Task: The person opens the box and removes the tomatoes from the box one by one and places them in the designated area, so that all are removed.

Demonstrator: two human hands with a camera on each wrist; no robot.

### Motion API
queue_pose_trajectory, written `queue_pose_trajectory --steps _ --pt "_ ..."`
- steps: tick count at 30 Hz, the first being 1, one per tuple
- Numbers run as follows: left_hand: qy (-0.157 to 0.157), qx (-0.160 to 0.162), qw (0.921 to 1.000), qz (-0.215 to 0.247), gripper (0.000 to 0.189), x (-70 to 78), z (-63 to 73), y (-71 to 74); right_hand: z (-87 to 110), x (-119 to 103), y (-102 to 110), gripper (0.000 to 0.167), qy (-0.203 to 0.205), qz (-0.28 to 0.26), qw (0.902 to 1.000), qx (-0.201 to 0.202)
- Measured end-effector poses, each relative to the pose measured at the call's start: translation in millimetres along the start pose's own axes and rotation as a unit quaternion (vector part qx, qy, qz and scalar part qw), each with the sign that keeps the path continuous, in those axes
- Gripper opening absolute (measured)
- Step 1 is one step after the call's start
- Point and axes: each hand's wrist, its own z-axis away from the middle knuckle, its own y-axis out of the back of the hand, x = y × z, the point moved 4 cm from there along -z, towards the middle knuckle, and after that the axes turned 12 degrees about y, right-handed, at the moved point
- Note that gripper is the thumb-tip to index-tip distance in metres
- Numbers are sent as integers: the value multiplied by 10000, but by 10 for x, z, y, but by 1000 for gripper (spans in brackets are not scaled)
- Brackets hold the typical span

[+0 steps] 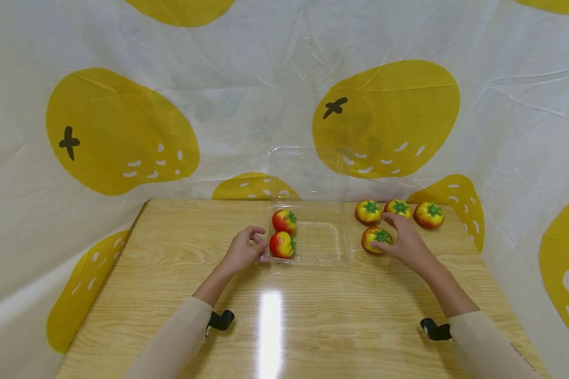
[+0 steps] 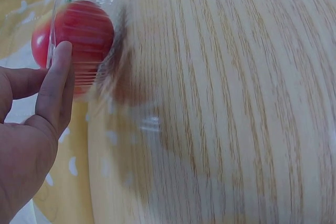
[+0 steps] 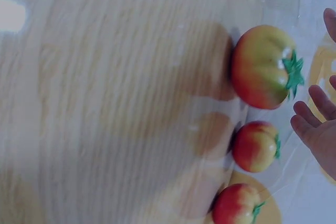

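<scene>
A clear plastic clamshell box (image 1: 320, 258) stands on the table with its lid (image 1: 303, 163) raised at the back. Two red-and-yellow toy tomatoes (image 1: 283, 246) with green leafy tops sit in its left side. My left hand (image 1: 244, 249) is at the box's left edge; in the left wrist view, thumb and fingers (image 2: 55, 85) pinch the rim beside a tomato (image 2: 89, 30). Over the nearest loose tomato (image 1: 371, 238), my right hand (image 1: 405, 243) hovers with spread fingers. The right wrist view shows a gap between those fingers (image 3: 315, 114) and the tomato (image 3: 262, 69).
Behind the right hand, three more tomatoes (image 1: 429, 215) form a row along the table's back edge. The wooden table (image 1: 341, 326) meets a white cloth (image 1: 237, 110) with yellow fruit prints at the back and sides.
</scene>
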Motion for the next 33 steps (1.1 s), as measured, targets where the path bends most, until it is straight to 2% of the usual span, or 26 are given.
queue_pose_trajectory --steps 6,14,19,25,33 --pt "14 -10 10000 -24 35 2 -4 2 -79 -236 -68 80 268 -87 9996 -66" --pt "62 -51 9999 105 35 2 -3 -3 -272 -480 -252 78 877 45 9958 -276" --pt "104 -131 9995 253 36 3 2 -11 -418 -614 -366 79 1226 137 9911 -493" --pt "139 -183 9994 271 35 8 12 -12 -612 -764 -490 81 1432 54 9860 -853" --pt "71 -103 9998 166 34 17 12 -3 -905 -960 -627 85 1732 306 9755 -1320"
